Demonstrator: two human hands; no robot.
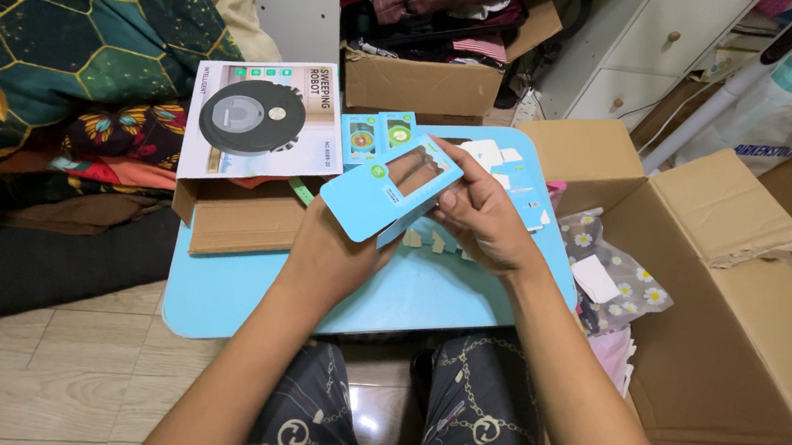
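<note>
Fingers [447, 177]: right-hand ones curled over upper right end of small blue box [389, 191], thumb side toward body; closed on it, not spread.
Left hand [329, 260]: cupped beneath lower left end of box, palm up, digits mostly hidden under cardboard; grip looks closed, exact finger spread cannot be told.
Right hand [484, 216]: above and to right of box, knuckles up, touching its far end.
Box position: held in air over light blue table [234, 299], between both hands, nearer camera than table's far edge.
Long axis: runs lower left to upper right, tilted; windowed face turned up toward camera.
Nearer hand: both in contact; left carries weight from below, right pinches open-looking end.
Just behind: two more small blue boxes [380, 136] standing upright, side by side, apart from held one.
On table, right of hands: loose white and blue cardboard pieces [515, 190].
Left of table: large flat carton with round robot cleaner picture [261, 118] lying on shallow brown box [232, 216].
Right side: big open cardboard carton [736, 313], floral pouch [618, 278] at its near wall.
Behind: brown box of clothes [424, 85], white drawer unit [670, 41].
Below: patterned dark trousers [456, 402], tiled floor.
</note>
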